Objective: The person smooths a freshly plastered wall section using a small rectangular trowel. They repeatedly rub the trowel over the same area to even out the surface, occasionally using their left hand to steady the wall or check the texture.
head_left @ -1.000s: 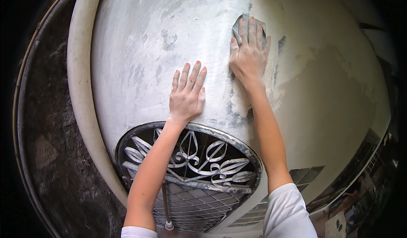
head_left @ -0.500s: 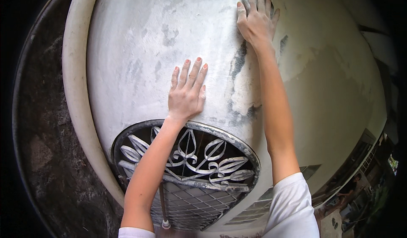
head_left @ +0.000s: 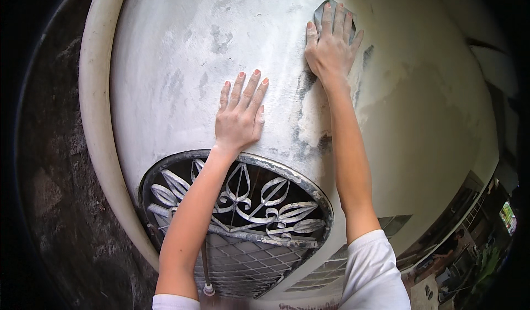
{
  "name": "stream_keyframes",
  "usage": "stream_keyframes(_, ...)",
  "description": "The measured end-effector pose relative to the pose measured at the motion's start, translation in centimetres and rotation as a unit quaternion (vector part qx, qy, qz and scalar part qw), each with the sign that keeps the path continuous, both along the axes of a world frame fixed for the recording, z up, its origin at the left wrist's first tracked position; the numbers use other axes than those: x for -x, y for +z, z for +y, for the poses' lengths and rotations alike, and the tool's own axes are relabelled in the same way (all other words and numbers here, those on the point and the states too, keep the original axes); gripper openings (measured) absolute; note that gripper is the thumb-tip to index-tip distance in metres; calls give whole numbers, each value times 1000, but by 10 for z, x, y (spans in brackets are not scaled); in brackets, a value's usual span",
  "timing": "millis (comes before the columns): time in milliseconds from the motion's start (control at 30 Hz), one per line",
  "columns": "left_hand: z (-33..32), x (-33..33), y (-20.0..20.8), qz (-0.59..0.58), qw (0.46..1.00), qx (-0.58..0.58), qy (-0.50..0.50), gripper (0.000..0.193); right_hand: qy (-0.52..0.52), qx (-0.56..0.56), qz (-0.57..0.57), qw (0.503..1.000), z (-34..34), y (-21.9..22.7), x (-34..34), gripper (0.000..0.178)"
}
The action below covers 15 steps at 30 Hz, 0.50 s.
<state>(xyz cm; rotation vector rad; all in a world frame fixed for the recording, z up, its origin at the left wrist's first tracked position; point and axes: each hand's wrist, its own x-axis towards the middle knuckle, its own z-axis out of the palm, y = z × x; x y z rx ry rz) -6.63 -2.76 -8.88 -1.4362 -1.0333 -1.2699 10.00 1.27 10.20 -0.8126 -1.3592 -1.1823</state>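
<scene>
My right hand lies nearly flat high on the pale wall, pressing a dark grey sheet of sandpaper to it. Edges of the sheet show around the fingers; most of it is hidden beneath them. Lower and to the left, my left hand rests on the wall, fingers extended and a little apart, holding nothing. White dust coats both hands. Near the right hand the surface has grey patches and a bare, peeled-looking strip.
Below my left hand is an arched opening with a scrolled metal grille and lattice. A pale curved pipe runs down the left, beside a dark rough wall. A bulb hangs low. Far below right, a person sits among clutter.
My right hand has slid down the wall with the sandpaper. The left hand stays in about the same place on the wall while the view shifts slightly.
</scene>
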Motion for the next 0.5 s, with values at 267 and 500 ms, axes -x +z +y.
stream_keyframes(267,-1,-1,0,-5,1000,-2,15,59,-25,-2,-34,999,0,39,-13,64)
stream_keyframes(500,1,2,-10,-14,998,-7,65,57,23,-3,-15,1000,3,-56,-9,60)
